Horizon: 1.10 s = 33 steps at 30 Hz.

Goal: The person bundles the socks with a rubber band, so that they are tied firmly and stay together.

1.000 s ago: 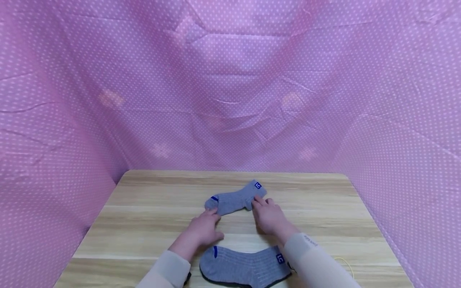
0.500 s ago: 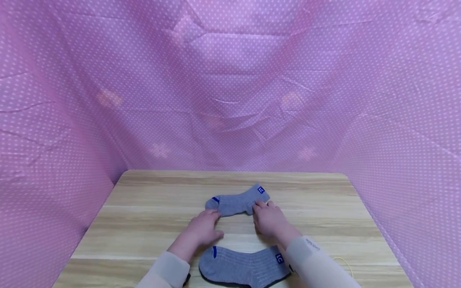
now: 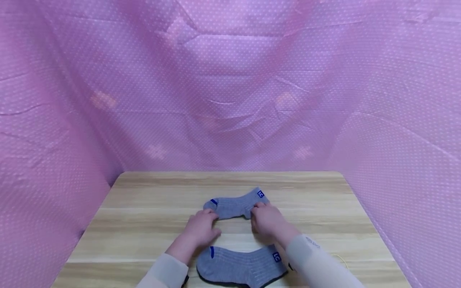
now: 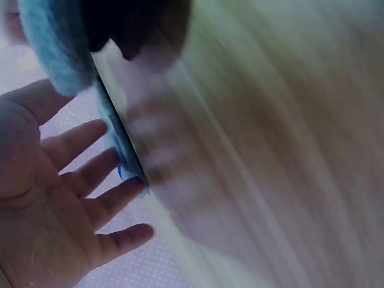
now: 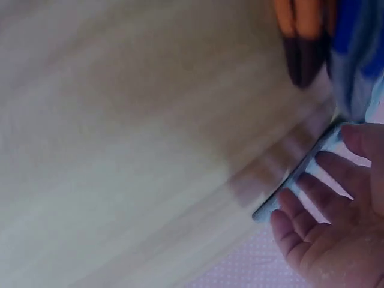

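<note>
- I've got left forearm point(image 3: 163, 270) and right forearm point(image 3: 320, 260) extended forward, angled inward.
- Left hand point(image 3: 200, 229): palm down, fingers spread, thumb out sideways.
- Right hand point(image 3: 268, 221): palm down, fingers slightly bent, apart.

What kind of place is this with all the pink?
Maybe a little curtained-off work space: pink dotted cloth hangs around three sides of a wooden table, and grey socks lie on top.

Head view bright; curtain point(image 3: 230, 92) beyond fingers point(image 3: 211, 213) palest high up; faint shadows on tabletop point(image 3: 151, 228) below fingers. Wrist views dim, bluish; tabletop beside fingers blurred, grey fabric point(image 4: 57, 48) above fingers out of focus.
</note>
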{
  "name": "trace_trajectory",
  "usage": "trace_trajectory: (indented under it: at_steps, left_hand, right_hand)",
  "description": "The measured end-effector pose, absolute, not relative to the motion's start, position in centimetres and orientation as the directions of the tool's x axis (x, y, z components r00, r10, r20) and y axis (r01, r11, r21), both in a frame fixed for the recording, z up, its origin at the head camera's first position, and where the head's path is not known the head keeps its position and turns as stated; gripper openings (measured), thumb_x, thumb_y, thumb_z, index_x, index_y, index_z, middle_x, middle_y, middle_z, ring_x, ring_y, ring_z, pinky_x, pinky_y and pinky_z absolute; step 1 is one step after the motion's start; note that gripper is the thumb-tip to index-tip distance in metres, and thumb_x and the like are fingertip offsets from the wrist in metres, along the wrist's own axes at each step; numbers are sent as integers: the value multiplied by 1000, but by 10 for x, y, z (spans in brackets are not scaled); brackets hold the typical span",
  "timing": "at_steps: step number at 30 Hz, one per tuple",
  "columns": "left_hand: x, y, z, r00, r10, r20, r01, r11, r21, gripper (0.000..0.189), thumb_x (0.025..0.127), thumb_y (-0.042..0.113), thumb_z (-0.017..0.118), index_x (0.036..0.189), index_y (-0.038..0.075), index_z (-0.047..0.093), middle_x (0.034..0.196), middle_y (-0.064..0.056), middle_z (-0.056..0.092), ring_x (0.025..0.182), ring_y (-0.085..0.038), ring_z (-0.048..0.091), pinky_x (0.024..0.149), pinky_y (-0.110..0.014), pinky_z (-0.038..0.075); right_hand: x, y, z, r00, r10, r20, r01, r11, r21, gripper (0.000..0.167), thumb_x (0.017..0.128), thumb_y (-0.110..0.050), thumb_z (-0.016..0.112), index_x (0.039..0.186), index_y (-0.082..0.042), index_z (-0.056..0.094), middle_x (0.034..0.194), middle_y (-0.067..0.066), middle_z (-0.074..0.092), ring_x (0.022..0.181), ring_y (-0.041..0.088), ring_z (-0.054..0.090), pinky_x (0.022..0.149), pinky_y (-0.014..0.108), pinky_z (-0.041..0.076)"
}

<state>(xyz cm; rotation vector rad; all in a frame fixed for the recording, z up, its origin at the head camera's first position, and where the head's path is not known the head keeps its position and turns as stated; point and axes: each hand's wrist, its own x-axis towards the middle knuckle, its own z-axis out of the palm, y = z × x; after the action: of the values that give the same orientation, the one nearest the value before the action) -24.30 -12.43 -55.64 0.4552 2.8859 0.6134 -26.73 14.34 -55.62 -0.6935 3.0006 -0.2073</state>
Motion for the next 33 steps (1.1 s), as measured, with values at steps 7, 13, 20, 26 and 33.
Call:
trace_trajectory:
  at_steps: [7,13,20,26,33]
  left_hand:
    - [-268,-133,-553,-978,166,127,205,884,420,53,91,25,83,139,8,67,135,-18,62,124,-43,57,98,-62,48]
    - [-286,-135,-556,-995,94,30,97,867,488,61,94,26,80,148,6,59,143,-25,57,130,-48,53,106,-63,46]
    - [-284,-130,-566,-995,70,-71,31,890,455,59,92,27,83,141,1,64,130,-25,61,120,-46,58,97,-59,52]
    - [-289,-126,-567,-996,57,-71,22,907,420,54,93,28,82,139,4,67,125,-22,62,118,-43,59,94,-57,53]
    - [-291,-127,-576,-996,32,-82,-11,878,478,50,89,25,86,132,5,71,119,-18,65,114,-42,62,92,-58,53]
  right_hand:
    - [-300,149,-549,-956,-282,84,-294,914,-279,42,101,-20,68,137,2,64,133,21,62,124,41,58,106,54,50]
    - [-318,153,-559,-982,-179,58,-187,910,-370,48,104,-22,66,144,3,58,144,26,55,135,44,50,113,56,43]
    - [-321,155,-573,-992,-124,16,-118,878,-464,53,104,-19,67,149,5,53,147,32,52,138,49,48,114,59,41]
    - [-331,158,-577,-997,-72,20,-72,841,-536,55,105,-18,64,155,-1,50,148,33,48,137,49,46,113,61,41]
    - [-330,160,-584,-998,-70,0,-58,827,-559,50,104,-15,66,150,2,55,141,33,50,133,48,46,111,60,42]
